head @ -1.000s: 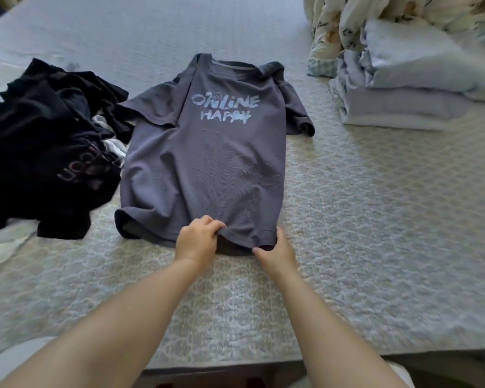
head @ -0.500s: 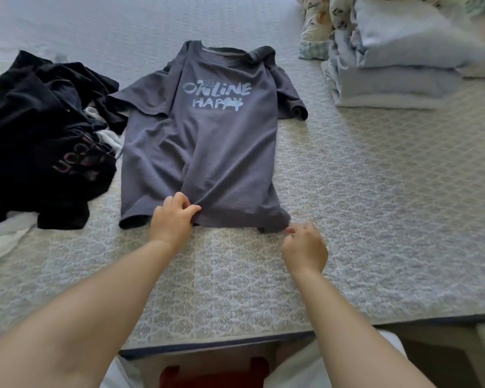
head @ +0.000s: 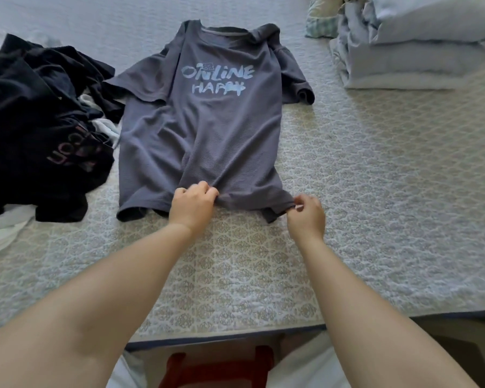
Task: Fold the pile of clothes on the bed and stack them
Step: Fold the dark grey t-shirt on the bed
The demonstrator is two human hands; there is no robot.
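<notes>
A grey T-shirt [head: 207,130] with pale blue lettering lies face up on the bed [head: 375,191], neck away from me. My left hand [head: 192,207] grips a bunch of fabric at the middle of its bottom hem. My right hand [head: 305,217] pinches the hem's right corner. The left sleeve is spread flat; the right sleeve is crumpled. A heap of dark unfolded clothes [head: 39,127] lies to the left of the shirt, touching its left sleeve, with some white fabric underneath.
A stack of folded pale blue bedding [head: 409,51] sits at the far right, with a floral quilt [head: 319,21] behind it. The bed's near edge [head: 235,334] runs across just in front of my legs.
My right hand went from pressing the hem, to hanging loose just off the corner, to pinching that corner. My left hand kept its hold on the hem's middle.
</notes>
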